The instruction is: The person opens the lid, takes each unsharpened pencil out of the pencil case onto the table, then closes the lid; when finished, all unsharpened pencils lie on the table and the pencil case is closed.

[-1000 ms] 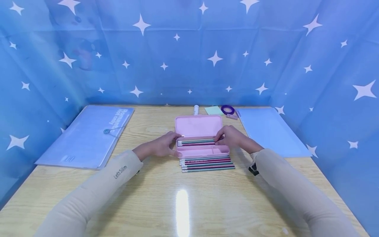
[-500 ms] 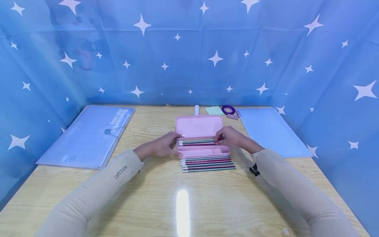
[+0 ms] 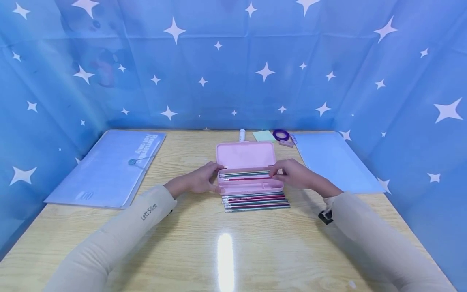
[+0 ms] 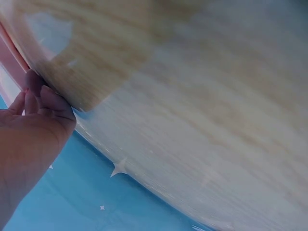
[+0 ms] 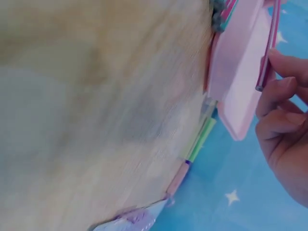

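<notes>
A pink pencil case [image 3: 246, 155] lies with its lid up in the middle of the table. My left hand [image 3: 198, 178] grips its left end, thumb at the front corner and fingers at the back; the left wrist view shows that hand [image 4: 36, 125] at the pink edge. Over the right end, my right hand [image 3: 294, 173] pinches a dark red pencil [image 5: 272, 38] between thumb and finger. In the head view this red pencil [image 3: 251, 179] spans the case's rear compartment, beside green pencils [image 3: 244, 174]. More pencils [image 3: 255, 201] lie in a row before the case, erasers to the left.
A clear button folder [image 3: 98, 170] lies left, and a pale blue folder [image 3: 335, 162] right. Behind the case stand a white tube [image 3: 242, 135], green sticky notes [image 3: 263, 136], a purple tape roll [image 3: 281, 135] and a small pinkish block [image 3: 286, 143]. Starred blue cloth surrounds the table.
My right hand has shifted right with the red pencil, which now shows apart from the green ones. The left hand and the case have stayed put.
</notes>
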`<state>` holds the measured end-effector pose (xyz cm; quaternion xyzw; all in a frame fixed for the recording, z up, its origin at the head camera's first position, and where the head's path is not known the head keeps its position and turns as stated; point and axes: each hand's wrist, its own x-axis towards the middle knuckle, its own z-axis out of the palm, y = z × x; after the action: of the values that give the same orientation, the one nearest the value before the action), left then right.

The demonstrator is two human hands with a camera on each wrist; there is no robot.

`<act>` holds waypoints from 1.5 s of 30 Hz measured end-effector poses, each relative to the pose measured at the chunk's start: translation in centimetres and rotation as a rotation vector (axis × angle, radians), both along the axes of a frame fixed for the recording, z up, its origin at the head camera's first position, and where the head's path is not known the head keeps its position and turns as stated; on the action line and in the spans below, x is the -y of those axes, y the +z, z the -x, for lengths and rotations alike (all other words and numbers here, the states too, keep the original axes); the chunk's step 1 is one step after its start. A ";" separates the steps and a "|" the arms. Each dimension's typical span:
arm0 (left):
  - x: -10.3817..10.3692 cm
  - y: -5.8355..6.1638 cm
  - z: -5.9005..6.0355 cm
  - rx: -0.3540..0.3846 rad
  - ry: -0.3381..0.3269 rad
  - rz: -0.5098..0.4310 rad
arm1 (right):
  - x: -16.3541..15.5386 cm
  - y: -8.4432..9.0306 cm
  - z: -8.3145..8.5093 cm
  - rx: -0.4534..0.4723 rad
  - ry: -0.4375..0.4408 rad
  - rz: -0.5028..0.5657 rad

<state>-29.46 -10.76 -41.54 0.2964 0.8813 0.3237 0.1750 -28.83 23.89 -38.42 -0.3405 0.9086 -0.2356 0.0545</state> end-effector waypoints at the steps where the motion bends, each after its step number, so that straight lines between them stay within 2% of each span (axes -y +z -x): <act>1: 0.0 -0.1 0.1 0.000 0.001 -0.001 | -0.2 0.1 -0.5 0.008 0.000 0.004; 8: 0.2 -0.3 0.3 -0.027 0.004 0.016 | -1.2 0.2 -4.2 0.052 0.032 0.016; 16: 0.2 -0.3 0.3 -0.013 -0.012 0.015 | -1.6 -0.4 -6.6 0.106 0.045 0.029; 22: 0.2 -0.5 0.3 -0.005 0.002 0.007 | -1.6 -1.5 -7.1 0.084 0.079 0.039; 31: 0.1 -0.8 0.5 -0.012 -0.016 -0.021 | -1.8 -2.0 -7.6 0.093 0.048 0.054; 45: 0.1 -0.8 0.5 -0.006 -0.008 -0.028 | -0.8 -2.4 -7.2 -0.018 0.001 -0.005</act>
<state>-29.98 -10.82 -42.39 0.3033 0.8760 0.3344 0.1695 -21.62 24.64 -40.80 -0.3428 0.9096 -0.2301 0.0475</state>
